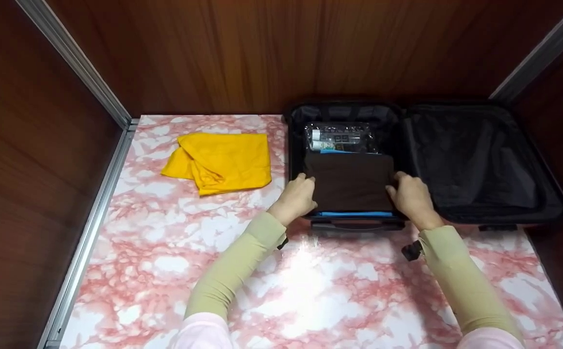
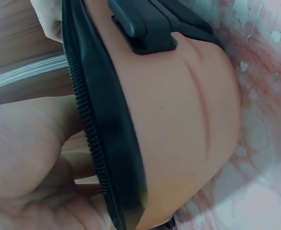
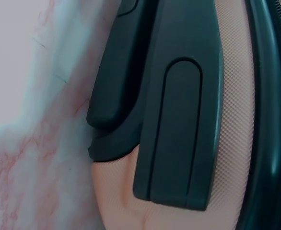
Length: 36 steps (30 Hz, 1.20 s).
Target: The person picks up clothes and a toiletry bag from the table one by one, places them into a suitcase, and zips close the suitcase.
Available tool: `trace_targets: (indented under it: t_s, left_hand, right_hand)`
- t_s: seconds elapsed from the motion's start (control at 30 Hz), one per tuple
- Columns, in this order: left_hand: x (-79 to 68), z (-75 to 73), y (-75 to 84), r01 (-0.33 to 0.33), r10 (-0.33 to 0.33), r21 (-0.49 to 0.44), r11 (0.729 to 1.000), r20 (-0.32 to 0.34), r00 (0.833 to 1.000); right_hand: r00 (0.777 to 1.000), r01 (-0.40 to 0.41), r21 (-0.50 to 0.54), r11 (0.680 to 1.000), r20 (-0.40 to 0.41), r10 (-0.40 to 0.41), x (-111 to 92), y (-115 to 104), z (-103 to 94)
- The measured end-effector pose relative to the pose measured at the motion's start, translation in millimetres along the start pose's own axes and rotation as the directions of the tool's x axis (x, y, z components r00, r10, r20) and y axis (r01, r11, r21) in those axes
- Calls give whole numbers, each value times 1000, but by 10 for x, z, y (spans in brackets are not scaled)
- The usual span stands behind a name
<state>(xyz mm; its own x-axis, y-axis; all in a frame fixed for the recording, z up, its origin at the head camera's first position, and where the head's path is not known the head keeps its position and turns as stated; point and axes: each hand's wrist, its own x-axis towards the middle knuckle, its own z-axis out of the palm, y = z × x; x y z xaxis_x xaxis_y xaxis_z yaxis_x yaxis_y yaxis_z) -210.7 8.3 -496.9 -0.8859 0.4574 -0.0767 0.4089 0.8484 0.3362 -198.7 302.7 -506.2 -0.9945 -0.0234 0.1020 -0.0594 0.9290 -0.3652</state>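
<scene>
In the head view, the folded brown cloth (image 1: pixel 351 182) lies in the left half of your open suitcase (image 1: pixel 465 160), its longer side running left to right between your hands. Your left hand (image 1: pixel 298 195) is at its left edge and your right hand (image 1: pixel 411 196) at its right; neither is clearly nearer. Both have bent fingers, but you cannot tell whether they grip the cloth, as the undersides are hidden. Blue strips (image 1: pixel 356 214) peek out; what they belong to is covered. Beyond sits a clear pouch (image 1: pixel 342 137), its contents blurred by glare.

In the left wrist view, your fingers go behind the zipped rim (image 2: pixel 109 124) of the shell (image 2: pixel 174 100), tips out of sight.

The right wrist view shows handle fittings (image 3: pixel 181 124) and shell; your hand is outside it.
</scene>
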Motion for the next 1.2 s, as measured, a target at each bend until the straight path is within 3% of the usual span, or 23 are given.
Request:
trace_targets:
  t_s: [0.27, 0.5, 0.87, 1.2]
  left_hand:
    - [-41, -52, 76, 62, -61, -71, 996, 20, 998]
    - [-48, -161, 69, 75, -79, -181, 981, -13, 997]
    - [-71, -261, -71, 61, -78, -228, 972, -69, 995]
    - [-103, -359, -275, 81, -133, -320, 944, -144, 981]
  right_hand:
    - [995, -81, 72, 994, 57, 77, 17, -24, -67]
    - [997, -74, 140, 987, 40, 69, 54, -134, -188]
    - [999, -47, 197, 979, 25, 42, 128, -257, -255]
    - [1000, -24, 253, 967, 1, 25, 152, -340, -260]
